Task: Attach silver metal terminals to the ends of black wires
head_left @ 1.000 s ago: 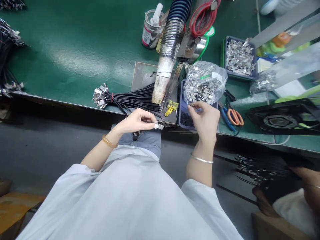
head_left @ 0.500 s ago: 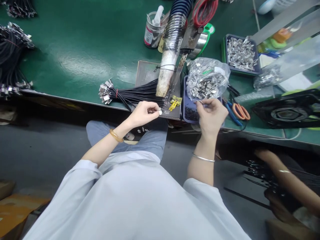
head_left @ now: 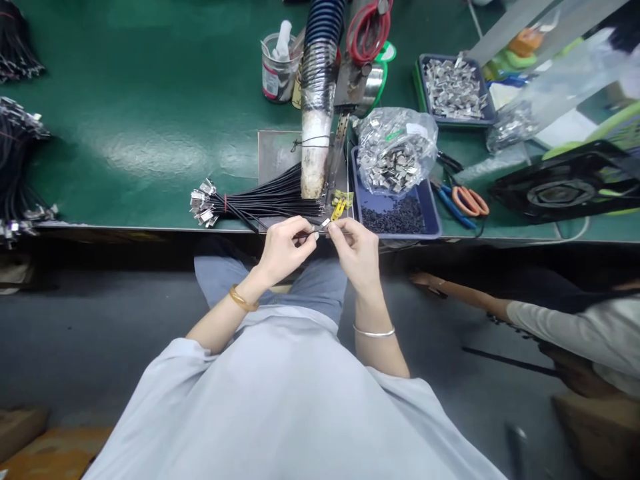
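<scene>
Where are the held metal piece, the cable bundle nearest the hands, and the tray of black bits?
Held metal piece (head_left: 325, 223): head view, shiny face.
Cable bundle (head_left: 270, 199): head view, middle of cables.
Tray (head_left: 435, 212): head view, right rim.

Left hand (head_left: 286, 248): pinching at a small metal piece (head_left: 325, 223), close by the worktop's (head_left: 150, 127) front edge.
Right hand (head_left: 356, 253): in there too, fingertips at that same piece, just beside the left.
Cable bundle (head_left: 267, 200): lying on the worktop, banded red, metal ends (head_left: 204, 202) facing left.
Blue tray (head_left: 431, 210): carrying tiny black bits (head_left: 395, 217) plus a clear bag (head_left: 397, 137) of metal parts (head_left: 395, 172).
</scene>
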A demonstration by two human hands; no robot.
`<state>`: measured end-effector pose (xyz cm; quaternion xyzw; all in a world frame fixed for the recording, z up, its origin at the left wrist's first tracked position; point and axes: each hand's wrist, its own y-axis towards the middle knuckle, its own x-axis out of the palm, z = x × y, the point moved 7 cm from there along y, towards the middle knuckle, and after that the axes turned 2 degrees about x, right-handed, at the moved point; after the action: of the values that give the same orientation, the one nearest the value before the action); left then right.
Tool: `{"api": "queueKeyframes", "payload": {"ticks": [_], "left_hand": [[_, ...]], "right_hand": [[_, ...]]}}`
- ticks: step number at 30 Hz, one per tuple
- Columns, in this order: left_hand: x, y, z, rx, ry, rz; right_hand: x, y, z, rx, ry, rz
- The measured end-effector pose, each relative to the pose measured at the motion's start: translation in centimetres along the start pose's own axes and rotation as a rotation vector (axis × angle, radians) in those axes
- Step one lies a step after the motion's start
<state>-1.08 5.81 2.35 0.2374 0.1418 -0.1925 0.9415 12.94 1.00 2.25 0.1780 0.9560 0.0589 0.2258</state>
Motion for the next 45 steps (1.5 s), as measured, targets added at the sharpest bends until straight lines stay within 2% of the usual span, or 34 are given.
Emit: {"api": "queueKeyframes", "payload": {"ticks": [4, 10, 15, 23, 27, 30, 32, 34, 38, 42, 45], "left_hand": [[0.0, 0.1, 0.1, 0.009, 0.013, -0.028], [0.0, 0.2, 0.6, 0.090, 0.008, -0.009], [0.0, 0.2, 0.7, 0.100, 0.065, 0.010], [0.0, 0.0, 1.3, 0.155, 0.109, -0.011], [-0.5, 0.1, 1.7, 0.189, 0.096, -0.008], [-0.7, 0.3, 1.8, 0.215, 0.076, -0.062], [-0.7, 0.5, 1.2, 0.177, 0.014, -0.105], [-0.6, 0.5, 0.4, 0.088, -0.072, -0.132], [-0.3, 0.5, -0.8, -0.074, -0.179, -0.086], [0.1, 0.6, -0.9, -0.128, -0.148, -0.021], [0.2, 0.8, -0.7, -0.110, -0.092, 0.007]], "right_hand": [[0.0, -0.2, -0.5, 0.006, -0.024, -0.009], [0.0, -0.2, -0.7, 0.021, -0.019, -0.013], [0.0, 0.0, -0.5, 0.034, -0.014, -0.066], [0.2, -0.2, -1.5, -0.100, -0.201, 0.015], [-0.5, 0.1, -0.5, 0.021, -0.080, 0.051], [-0.7, 0.4, 0.5, 0.107, 0.097, -0.001], [-0.6, 0.5, 0.5, 0.076, 0.138, -0.053], [-0.8, 0.4, 0.0, -0.006, 0.051, -0.060], [-1.9, -0.2, -0.8, -0.156, -0.167, 0.069], [-4.1, -0.9, -0.8, -0.190, 0.031, 0.335], [-4.6, -1.2, -1.1, -0.180, 0.104, 0.393]]}}
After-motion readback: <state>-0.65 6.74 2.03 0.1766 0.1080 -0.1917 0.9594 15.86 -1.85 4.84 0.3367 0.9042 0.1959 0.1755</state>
